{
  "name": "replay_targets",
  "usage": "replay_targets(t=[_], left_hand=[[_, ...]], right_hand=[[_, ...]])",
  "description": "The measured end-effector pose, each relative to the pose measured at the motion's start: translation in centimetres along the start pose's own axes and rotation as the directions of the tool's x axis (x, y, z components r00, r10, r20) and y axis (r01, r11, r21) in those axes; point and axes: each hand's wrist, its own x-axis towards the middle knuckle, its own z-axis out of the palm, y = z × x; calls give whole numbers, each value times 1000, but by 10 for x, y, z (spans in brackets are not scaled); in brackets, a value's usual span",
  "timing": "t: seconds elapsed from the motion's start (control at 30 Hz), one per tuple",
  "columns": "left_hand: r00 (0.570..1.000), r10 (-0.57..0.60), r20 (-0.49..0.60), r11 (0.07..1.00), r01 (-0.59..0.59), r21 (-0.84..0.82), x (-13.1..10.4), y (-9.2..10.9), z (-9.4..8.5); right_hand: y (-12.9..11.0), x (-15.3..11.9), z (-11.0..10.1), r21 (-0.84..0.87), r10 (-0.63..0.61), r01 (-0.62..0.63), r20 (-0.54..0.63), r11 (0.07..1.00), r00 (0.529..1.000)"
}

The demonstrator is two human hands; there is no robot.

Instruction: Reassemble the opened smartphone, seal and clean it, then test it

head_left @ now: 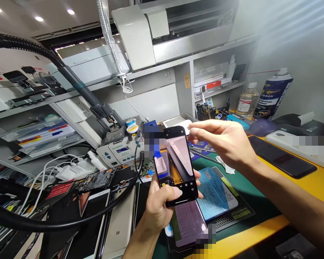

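Observation:
My left hand [160,201] is wrapped around a smartphone [175,165] held upright, its thumb over the lower screen. A camera picture shows on the lit screen. Beside the phone's top right corner, my right hand [218,138] has its thumb and fingertips pinched together. A white edge shows at those fingertips, but I cannot make out what it is. Under the held phone, another phone with a dark purplish screen [189,225] lies on the mat. To its right is a blue printed packet [216,192] on a black perforated pad [240,212].
Several phones, one a gold phone [118,223], lie at left beneath a black hose [78,225]. A soldering or hot-air station [121,153] stands behind. At right are a black phone [282,156], a spray can [274,94] and a clear bottle [247,100]. Shelves rise at the back.

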Motion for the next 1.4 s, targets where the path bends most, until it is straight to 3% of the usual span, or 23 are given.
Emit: replay_targets(t=[0.37,0.63,0.83,1.13,1.4], left_hand=[[999,-35,-27,999,37,40,-3,2,2],[1000,-4,29,1000,3,21,-2,-1,-1],[998,-16,59,1000,17,-26,-2,-1,-3],[993,-15,117,978,39,-204,1,1,-3],[996,-41,74,971,58,-233,3,5,4]], right_hand=[[9,-3,5,267,91,-109,81,957,993],[10,-2,6,361,175,-228,173,904,969],[5,-2,7,390,229,-291,199,874,953],[6,-3,6,380,213,-280,208,882,955],[4,-5,8,344,204,-269,214,900,955]])
